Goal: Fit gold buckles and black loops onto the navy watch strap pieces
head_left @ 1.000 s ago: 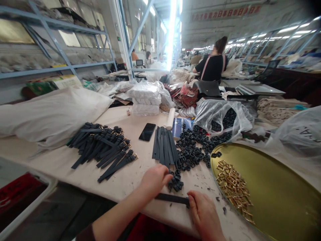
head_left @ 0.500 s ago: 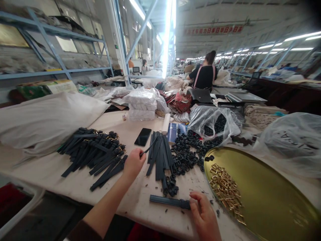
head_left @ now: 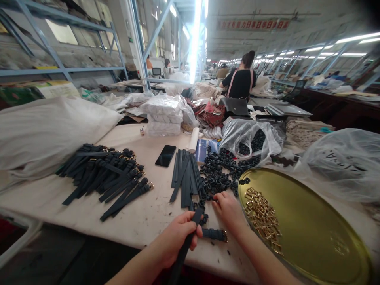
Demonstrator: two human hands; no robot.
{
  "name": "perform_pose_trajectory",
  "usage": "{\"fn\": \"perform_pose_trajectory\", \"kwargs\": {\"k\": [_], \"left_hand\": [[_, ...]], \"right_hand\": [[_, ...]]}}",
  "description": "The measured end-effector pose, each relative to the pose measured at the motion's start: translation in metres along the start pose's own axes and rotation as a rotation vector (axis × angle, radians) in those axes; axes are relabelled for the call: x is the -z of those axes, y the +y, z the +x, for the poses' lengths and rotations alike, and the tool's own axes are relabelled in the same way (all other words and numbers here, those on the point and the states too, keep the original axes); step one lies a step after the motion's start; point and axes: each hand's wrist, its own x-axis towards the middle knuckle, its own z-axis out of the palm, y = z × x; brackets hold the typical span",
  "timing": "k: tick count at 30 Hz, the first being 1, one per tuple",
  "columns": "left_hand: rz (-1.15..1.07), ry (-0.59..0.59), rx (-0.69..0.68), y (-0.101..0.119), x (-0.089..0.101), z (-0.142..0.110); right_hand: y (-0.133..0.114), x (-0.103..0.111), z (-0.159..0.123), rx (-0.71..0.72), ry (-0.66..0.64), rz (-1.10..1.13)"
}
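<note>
A dark strap is gripped between the thumb and fingers of my left hand, its far end pointing up and its near end hanging toward me. My right hand reaches to the edge of a heap of small dark strap loops. Its fingertips are pinched together there, and what they hold, if anything, is too small to make out. Beneath my hands lies another strap with a gold buckle, partly covered by my left hand. A bundle of plain straps rests just beyond.
Buckled straps are piled at left, with a phone beside them. A gold tray carrying gold buckles is at right. Clear plastic bags stand behind, and a person is farther off.
My left hand drew a strap from the bundle and brought it nearer, in front of me. My right hand let go of the buckled strap and moved up to the loops.
</note>
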Motion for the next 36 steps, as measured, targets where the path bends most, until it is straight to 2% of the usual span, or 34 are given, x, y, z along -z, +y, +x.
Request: {"fn": "perform_pose_trajectory", "kwargs": {"k": [3, 5, 8, 13, 17, 19, 22, 29, 33, 36], "left_hand": [[-0.07, -0.036, 0.079, -0.01, -0.002, 0.007], [-0.022, -0.04, 0.081, -0.011, -0.005, 0.011], [0.187, 0.008, -0.018, -0.008, -0.009, 0.02], [0.512, 0.05, -0.173, -0.004, -0.01, 0.028], [0.773, 0.08, -0.253, -0.006, -0.012, 0.024], [0.775, 0.096, -0.252, -0.009, -0.014, 0.021], [0.703, 0.158, -0.282, -0.014, -0.017, 0.017], [0.782, 0.184, -0.305, -0.016, -0.017, 0.012], [0.69, 0.118, -0.213, -0.019, -0.019, 0.012], [0.6, 0.041, -0.104, -0.019, -0.022, 0.009]], "right_hand": [[0.004, 0.004, -0.006, -0.029, -0.042, 0.023], [0.006, 0.007, -0.01, -0.049, -0.066, 0.057], [0.002, 0.01, -0.017, -0.083, -0.101, 0.14], [-0.024, 0.016, -0.041, -0.252, -0.187, 0.661], [-0.04, 0.022, -0.059, -0.265, -0.125, 0.741], [-0.042, 0.023, -0.063, -0.324, -0.077, 0.843], [-0.043, 0.022, -0.066, -0.415, -0.1, 1.007], [-0.044, 0.015, -0.078, -0.396, -0.114, 0.962], [-0.043, 0.017, -0.085, -0.291, -0.147, 0.923], [-0.041, 0.019, -0.088, -0.299, -0.221, 0.968]]}}
